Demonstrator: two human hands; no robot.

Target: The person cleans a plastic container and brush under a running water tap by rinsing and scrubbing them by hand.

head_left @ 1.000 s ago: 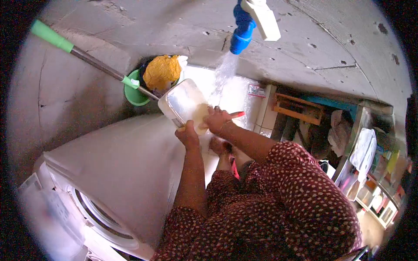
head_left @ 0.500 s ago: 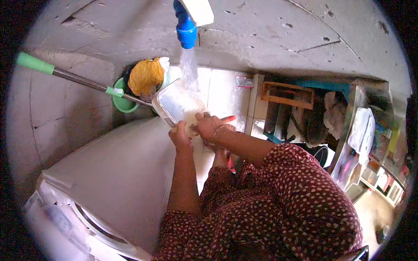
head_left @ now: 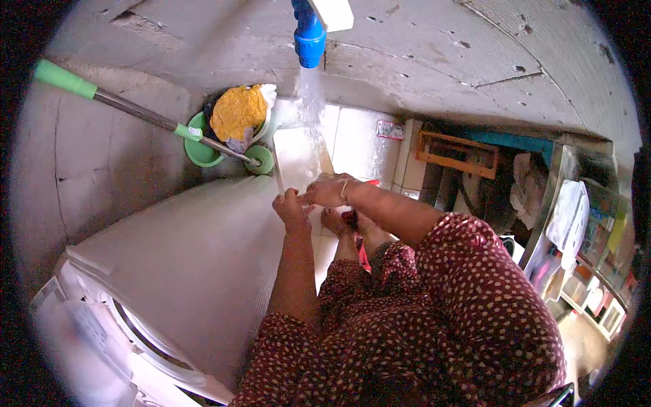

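Observation:
A pale, see-through rectangular plastic container (head_left: 293,150) is held under the blue tap (head_left: 309,51), and running water falls on it. My left hand (head_left: 293,209) is closed on its near left edge. Fingers of my right hand (head_left: 330,190), with a bracelet at the wrist, are closed at the near right side of the container. Both hands are close together, and glare blurs the container's outline and contents.
On the left stands a white washing machine (head_left: 169,264). Behind it a green-handled mop (head_left: 135,107) leans past a green bucket (head_left: 203,146) and an orange cloth (head_left: 237,114). A wooden frame (head_left: 458,154) and a glass-fronted cabinet (head_left: 590,210) stand at the right. Bare feet (head_left: 339,224) are below.
The container has tipped from slanted to more upright in view, and its pale contents show less. The right hand has shifted to its near right side. The view has moved slightly.

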